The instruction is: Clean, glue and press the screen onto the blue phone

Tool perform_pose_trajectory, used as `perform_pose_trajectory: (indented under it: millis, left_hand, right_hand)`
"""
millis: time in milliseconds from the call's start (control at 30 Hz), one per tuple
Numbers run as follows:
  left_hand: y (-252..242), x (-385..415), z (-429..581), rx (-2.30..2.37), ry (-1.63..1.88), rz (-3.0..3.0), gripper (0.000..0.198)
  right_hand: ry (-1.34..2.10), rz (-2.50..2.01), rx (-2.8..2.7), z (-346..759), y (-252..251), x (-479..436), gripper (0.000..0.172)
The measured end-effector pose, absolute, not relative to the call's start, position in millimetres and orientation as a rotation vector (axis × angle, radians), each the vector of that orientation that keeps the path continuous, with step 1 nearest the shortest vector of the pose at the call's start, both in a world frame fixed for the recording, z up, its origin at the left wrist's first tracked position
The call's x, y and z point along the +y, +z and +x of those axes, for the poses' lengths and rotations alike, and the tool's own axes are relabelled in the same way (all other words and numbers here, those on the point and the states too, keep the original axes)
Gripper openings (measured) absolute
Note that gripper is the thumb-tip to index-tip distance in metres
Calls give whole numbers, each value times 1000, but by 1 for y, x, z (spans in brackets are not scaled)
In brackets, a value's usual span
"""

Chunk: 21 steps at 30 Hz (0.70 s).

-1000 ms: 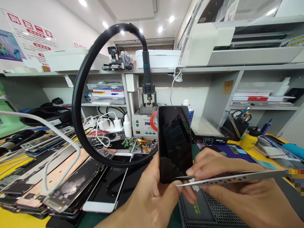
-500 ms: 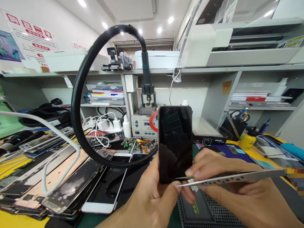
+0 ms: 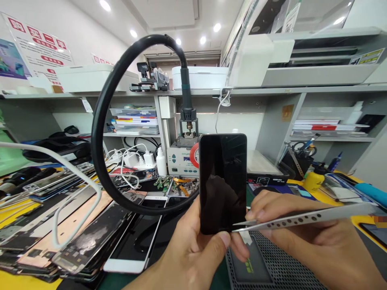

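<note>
A black smartphone (image 3: 223,181) stands nearly upright in my left hand (image 3: 196,245), its dark screen toward me. The left thumb presses near its lower edge, and fingers show below and behind it. Between the thumb and fingers of my right hand (image 3: 302,229) is a pair of metal tweezers (image 3: 290,220) with a row of holes along one arm. Their tips lie slightly apart at the phone's bottom right edge. A small whitish scrap (image 3: 246,237) shows by my left fingers, just under the tips; whether it is attached to anything I cannot tell.
A thick black hose (image 3: 99,121) loops up from a soldering or hot-air station (image 3: 183,157) behind. Stripped phone parts (image 3: 87,237) pile up on the left, beside a white-framed phone (image 3: 133,237). A perforated black mat (image 3: 290,262) lies below my right hand. A yellow bottle (image 3: 314,180) stands right.
The tweezers have shifted slightly and their tips now sit higher, against the phone's bottom edge. The phone has turned a little more squarely toward me.
</note>
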<state>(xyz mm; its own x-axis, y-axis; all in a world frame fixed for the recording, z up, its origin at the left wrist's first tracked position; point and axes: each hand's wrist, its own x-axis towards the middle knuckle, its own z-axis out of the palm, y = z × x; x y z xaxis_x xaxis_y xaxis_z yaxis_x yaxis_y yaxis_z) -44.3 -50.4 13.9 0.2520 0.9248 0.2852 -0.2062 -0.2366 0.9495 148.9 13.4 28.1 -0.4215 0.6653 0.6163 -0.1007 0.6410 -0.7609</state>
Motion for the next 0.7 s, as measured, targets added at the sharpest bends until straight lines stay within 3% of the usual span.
perform_pose_trajectory:
  millis: [300, 700]
  left_hand:
    - [16, -48, -46, 719, 1259, 1383, 24]
    - [15, -48, -44, 714, 1266, 1399, 19]
  right_hand:
    - [913, -524, -1855, 143, 25, 8, 4]
    - [1154, -643, -1973, 146, 38, 7, 19]
